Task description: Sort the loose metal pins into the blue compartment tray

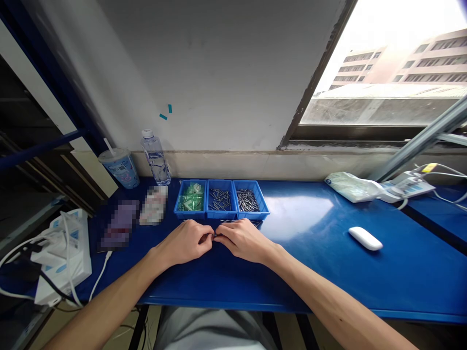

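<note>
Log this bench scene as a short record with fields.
surface: blue table
left hand: fingertips pinch a small part
right hand: pinches the same small part from the other side
bins: three in a row just behind the hands; left bin green pieces, middle bin and right bin metal pins
far left: water bottle, cup with straw, power strip
right: white oval device, lying apart

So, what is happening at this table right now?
A person is at the blue table. The left hand and right hand meet over it and seem to pinch a small metal piece between the fingertips. Just behind the hands stand three blue bins, one with green parts and two with metal pins.
</note>
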A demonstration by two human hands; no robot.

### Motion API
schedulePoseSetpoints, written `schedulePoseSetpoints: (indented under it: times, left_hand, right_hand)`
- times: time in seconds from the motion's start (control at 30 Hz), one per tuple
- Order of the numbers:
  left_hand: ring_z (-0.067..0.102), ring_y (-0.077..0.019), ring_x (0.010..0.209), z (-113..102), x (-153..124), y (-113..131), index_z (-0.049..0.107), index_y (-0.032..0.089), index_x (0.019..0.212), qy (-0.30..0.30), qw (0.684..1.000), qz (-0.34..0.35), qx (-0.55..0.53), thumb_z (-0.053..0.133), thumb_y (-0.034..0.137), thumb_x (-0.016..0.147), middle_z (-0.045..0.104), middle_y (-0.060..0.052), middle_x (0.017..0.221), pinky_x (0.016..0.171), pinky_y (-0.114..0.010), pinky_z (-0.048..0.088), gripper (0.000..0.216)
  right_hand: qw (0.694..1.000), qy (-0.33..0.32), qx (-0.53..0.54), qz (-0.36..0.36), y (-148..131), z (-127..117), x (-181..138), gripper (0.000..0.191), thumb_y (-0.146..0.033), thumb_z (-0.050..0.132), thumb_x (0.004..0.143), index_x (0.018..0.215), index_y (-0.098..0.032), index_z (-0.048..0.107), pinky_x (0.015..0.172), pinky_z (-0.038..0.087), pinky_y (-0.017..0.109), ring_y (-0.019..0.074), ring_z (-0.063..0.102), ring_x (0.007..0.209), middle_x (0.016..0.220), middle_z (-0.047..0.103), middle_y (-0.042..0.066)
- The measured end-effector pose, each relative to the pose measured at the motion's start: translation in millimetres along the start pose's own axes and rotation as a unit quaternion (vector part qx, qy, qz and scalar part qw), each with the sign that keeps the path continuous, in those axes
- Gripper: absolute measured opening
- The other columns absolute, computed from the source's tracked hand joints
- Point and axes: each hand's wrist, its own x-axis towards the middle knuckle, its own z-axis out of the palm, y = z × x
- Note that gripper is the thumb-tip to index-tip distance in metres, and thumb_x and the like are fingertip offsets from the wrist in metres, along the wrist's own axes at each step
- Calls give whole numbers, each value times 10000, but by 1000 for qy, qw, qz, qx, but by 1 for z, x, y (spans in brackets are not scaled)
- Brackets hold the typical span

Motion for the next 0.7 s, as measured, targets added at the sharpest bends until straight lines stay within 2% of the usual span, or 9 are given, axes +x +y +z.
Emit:
schedulePoseSetpoints:
  times: [0.1, 0.23, 0.4, 0.53, 0.7]
  left_hand:
    - [522, -117, 552, 0, 0, 0, 668, 177, 771, -1, 1000, 1, -5, 534, 159, 952, 616, 17, 621, 581, -263, 322, 226]
    - [536, -124, 561, 0, 0, 0, 689, 178, 803, -1, 1000, 5, -8, 521, 163, 967, 638, 7, 642, 588, -265, 326, 235]
    - [523, -123, 551, 0, 0, -1, 629, 182, 736, 2, 1000, 4, -3, 542, 147, 948, 610, 13, 619, 580, -264, 310, 232]
    - [528, -122, 555, 0, 0, 0, 656, 184, 777, -1, 1000, 6, -7, 526, 157, 966, 618, 15, 631, 584, -255, 324, 231]
    - [516, -119, 554, -1, 0, 0, 628, 182, 740, -1, 1000, 1, -1, 538, 157, 955, 601, 20, 619, 582, -258, 312, 234]
  right_hand:
    - [1000, 10, 5, -3, 0, 0, 0, 255, -287, 498, 1122, 922, -175, 610, 558, 252, 279, 119, 552, 613, 793, 677, 14]
    - [1000, 0, -2, -8, 0, 0, 1, 325, -284, 470, 1133, 858, -176, 606, 551, 239, 287, 117, 552, 603, 768, 667, 13]
    - [1000, 0, 4, 5, -2, -2, 1, 201, -297, 537, 1108, 966, -178, 614, 556, 260, 283, 128, 587, 630, 807, 692, 11]
    - [1000, -7, -3, -2, -1, -1, 1, 298, -280, 480, 1131, 888, -174, 617, 549, 251, 289, 119, 571, 607, 782, 685, 11]
    - [1000, 2, 4, 3, 0, 0, 1, 223, -307, 527, 1115, 969, -171, 627, 554, 256, 283, 123, 586, 624, 814, 698, 14]
